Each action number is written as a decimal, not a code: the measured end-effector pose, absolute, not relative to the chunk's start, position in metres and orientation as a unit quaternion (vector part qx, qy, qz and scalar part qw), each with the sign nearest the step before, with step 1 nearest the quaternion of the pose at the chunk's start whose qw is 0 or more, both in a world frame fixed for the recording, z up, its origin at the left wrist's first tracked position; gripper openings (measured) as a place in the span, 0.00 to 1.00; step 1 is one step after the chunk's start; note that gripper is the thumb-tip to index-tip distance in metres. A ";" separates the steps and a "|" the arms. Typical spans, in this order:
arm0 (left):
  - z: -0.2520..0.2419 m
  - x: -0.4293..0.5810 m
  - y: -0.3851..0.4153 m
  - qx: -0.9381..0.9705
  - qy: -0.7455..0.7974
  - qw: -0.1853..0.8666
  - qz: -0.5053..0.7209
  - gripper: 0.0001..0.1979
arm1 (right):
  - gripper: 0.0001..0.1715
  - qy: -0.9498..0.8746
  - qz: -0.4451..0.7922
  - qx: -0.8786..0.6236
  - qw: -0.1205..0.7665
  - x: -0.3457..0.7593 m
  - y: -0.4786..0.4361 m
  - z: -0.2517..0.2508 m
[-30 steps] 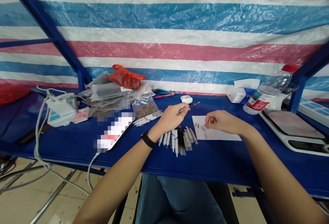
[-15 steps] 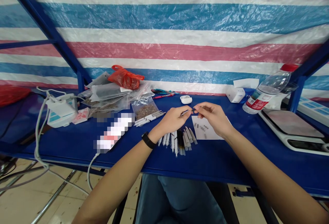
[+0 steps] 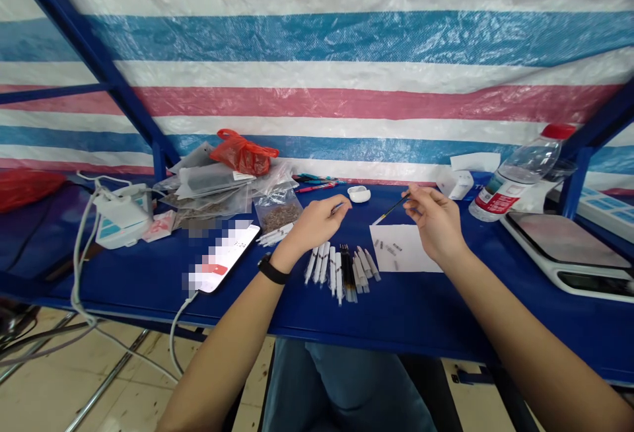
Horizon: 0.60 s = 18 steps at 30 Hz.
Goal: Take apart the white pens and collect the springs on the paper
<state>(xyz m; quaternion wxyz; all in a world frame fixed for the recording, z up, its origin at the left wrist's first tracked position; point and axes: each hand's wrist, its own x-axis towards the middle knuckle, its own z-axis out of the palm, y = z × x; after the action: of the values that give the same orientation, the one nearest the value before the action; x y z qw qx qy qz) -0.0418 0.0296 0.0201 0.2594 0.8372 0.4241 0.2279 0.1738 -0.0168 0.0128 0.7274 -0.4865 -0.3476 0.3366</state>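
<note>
My right hand [image 3: 436, 220] is raised above a white paper sheet [image 3: 401, 250], pinching a thin dark pen refill [image 3: 391, 211] whose tip points down to the left. Several small printed labels [image 3: 389, 247] lie on that sheet. My left hand [image 3: 314, 226] pinches a short dark-tipped piece [image 3: 339, 207], too small to name exactly. Beneath and between my hands, several white pens [image 3: 341, 273] lie side by side on the blue table [image 3: 148, 280], touched by neither hand. A black band [image 3: 271, 269] circles my left wrist.
A phone [image 3: 222, 257] with a white cable lies left of my left arm. Behind my hands are a small white case [image 3: 359, 193], a bag of brown granules [image 3: 277, 215], stacked clear bags [image 3: 203, 184], a red bag [image 3: 242, 153], a plastic bottle [image 3: 520, 174] and a flat scale [image 3: 559, 240].
My hands have parted after meeting above the paper. The thin refill, earlier in my left hand, is now in my right hand, which has moved up and right.
</note>
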 end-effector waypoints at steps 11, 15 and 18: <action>0.011 -0.040 0.032 0.860 0.476 0.152 0.106 0.13 | 0.23 -0.628 0.287 -0.544 0.477 0.132 -0.035 -0.005; 0.014 -0.039 0.031 0.857 0.483 0.144 0.104 0.13 | 0.17 -0.667 0.221 -0.588 0.400 0.130 -0.034 -0.008; 0.021 -0.043 0.028 0.854 0.491 0.140 0.105 0.13 | 0.15 -0.648 0.203 -0.612 0.406 0.137 -0.031 -0.005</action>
<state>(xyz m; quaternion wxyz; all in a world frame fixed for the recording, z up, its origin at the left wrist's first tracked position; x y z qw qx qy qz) -0.0427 0.0281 0.0208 0.1398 0.8537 0.4907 0.1046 0.1374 -0.0308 -0.0048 0.4055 -0.6118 -0.6482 0.2029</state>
